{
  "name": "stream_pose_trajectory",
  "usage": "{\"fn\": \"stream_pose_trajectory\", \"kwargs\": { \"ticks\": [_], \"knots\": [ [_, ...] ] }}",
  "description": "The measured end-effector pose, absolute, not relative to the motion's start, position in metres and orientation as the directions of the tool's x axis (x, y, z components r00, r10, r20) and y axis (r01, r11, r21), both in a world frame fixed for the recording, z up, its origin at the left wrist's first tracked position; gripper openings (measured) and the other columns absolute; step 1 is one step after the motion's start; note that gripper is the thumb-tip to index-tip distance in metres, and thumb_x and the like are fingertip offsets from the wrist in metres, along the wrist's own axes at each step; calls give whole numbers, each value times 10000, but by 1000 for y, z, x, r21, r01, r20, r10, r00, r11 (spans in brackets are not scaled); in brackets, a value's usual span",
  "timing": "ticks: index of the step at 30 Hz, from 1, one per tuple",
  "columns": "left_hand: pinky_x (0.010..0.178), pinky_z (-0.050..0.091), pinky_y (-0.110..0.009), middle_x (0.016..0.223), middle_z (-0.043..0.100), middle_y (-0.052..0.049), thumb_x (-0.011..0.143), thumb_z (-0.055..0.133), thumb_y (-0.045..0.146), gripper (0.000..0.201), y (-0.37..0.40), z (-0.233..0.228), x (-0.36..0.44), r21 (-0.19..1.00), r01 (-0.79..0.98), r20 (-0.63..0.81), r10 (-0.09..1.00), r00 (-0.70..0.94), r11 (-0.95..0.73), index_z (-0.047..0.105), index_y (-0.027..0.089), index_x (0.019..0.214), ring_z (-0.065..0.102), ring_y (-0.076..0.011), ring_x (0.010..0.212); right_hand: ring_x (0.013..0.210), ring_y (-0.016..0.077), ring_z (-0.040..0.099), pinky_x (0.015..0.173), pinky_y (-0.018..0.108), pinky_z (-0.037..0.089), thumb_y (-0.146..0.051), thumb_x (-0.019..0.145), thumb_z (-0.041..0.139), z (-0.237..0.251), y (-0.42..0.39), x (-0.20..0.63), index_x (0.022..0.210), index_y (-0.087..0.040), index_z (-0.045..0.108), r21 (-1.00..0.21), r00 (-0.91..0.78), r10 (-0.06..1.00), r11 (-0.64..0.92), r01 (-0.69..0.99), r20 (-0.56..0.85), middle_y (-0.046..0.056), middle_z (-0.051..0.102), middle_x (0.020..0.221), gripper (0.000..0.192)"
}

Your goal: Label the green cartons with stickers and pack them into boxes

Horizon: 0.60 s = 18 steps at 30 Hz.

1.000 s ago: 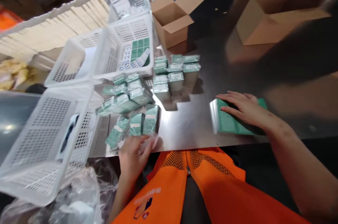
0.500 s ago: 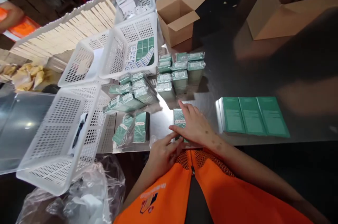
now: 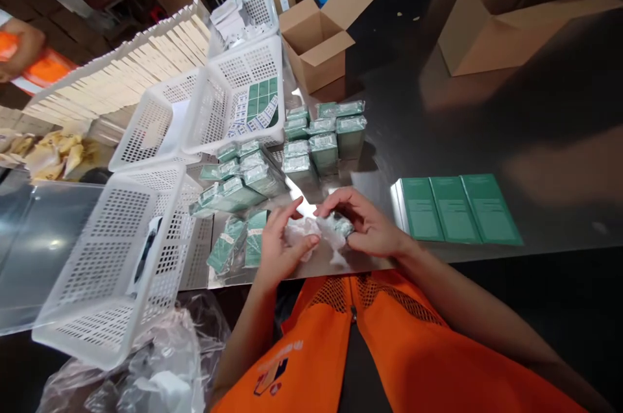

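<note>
Close to the table's front edge, my left hand (image 3: 282, 244) pinches crumpled clear plastic wrap (image 3: 302, 236) between thumb and fingers. My right hand (image 3: 370, 223) curls round a small green wrapped pack (image 3: 342, 225), mostly hidden behind its fingers. Loose film hangs between both hands, blurred by motion. Two green packs in clear film (image 3: 228, 244) lie flat just left of my left hand. Farther back stand several green wrapped packs (image 3: 311, 154) in rows. To the right are three flat stacks of green booklets or cards (image 3: 450, 208), side by side.
White perforated baskets (image 3: 114, 257) stand at the left, one holding green and white printed pieces. An open cardboard box (image 3: 318, 46) is at the back, a larger one (image 3: 491, 23) at the back right. A plastic bag (image 3: 160, 361) hangs below the left edge. Another person's arm (image 3: 24, 43) shows far left.
The green pack, lying on the table under my right hand before, is now in that hand. My left hand has moved up and left and grips the plastic wrap, now bunched and pulled out.
</note>
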<state>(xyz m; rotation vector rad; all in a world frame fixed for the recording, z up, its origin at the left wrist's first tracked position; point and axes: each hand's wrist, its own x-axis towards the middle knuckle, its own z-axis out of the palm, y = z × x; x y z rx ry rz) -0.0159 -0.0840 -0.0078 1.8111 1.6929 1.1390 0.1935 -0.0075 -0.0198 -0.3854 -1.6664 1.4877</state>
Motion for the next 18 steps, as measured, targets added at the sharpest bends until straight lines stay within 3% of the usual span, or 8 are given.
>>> {"fn": "stream_pose_trajectory", "kwargs": {
  "ticks": [3,5,8,10,13,15,18],
  "knots": [
    [959,524,-391,1304,660,-124,832,736,460,551,-62,-21,-3,822,500,265,960,88,-272,652,229,1325,653,-256,1121,1160,244,621,985,422,513,-77,730,574,-23,-14,194,1185,-253,562,-895,-553,705,372,-245,444,71,634,1186,488],
    [928,537,-381,1217,712,-112,852,716,406,427,-59,-29,3,850,442,255,959,128,-285,686,220,1235,679,-247,1076,1225,274,581,1027,454,495,-128,738,652,-27,-20,198,1249,-258,552,-842,-427,735,520,-142,526,94,600,1281,537],
    [871,555,-371,1049,758,-86,846,732,369,243,-66,-34,6,873,411,238,965,108,-262,710,205,1023,713,-233,961,1090,260,629,932,411,545,-242,766,764,-32,-30,208,1250,-267,571,-776,-274,745,630,-10,608,79,624,1176,522],
    [892,561,-385,1113,756,-100,830,758,369,234,-72,-34,7,886,382,252,965,79,-263,685,203,978,716,-252,1027,959,227,667,835,358,570,-332,803,799,-35,-35,215,1240,-261,587,-768,-281,740,640,16,611,60,663,1076,491],
    [915,567,-380,1231,735,-126,830,781,355,411,-77,-33,6,894,341,282,956,76,-291,649,214,1193,710,-258,1106,914,221,701,814,350,579,-444,856,774,-41,-36,220,1279,-239,584,-750,-385,706,660,51,595,78,714,1081,507],
    [877,576,-350,1182,757,-114,829,796,354,480,-76,-34,5,878,366,283,951,125,-309,644,223,1265,730,-243,1045,924,231,714,833,368,579,-438,873,760,-47,-36,221,1306,-238,575,-713,-429,680,693,109,595,80,735,1083,512],
    [814,586,-330,1065,788,-89,831,793,400,381,-73,-42,3,846,424,283,946,157,-323,715,213,1154,749,-233,942,917,236,722,835,381,581,-331,876,756,-58,-38,222,1322,-258,577,-708,-449,712,673,215,540,57,750,1064,486]
  ]
}}
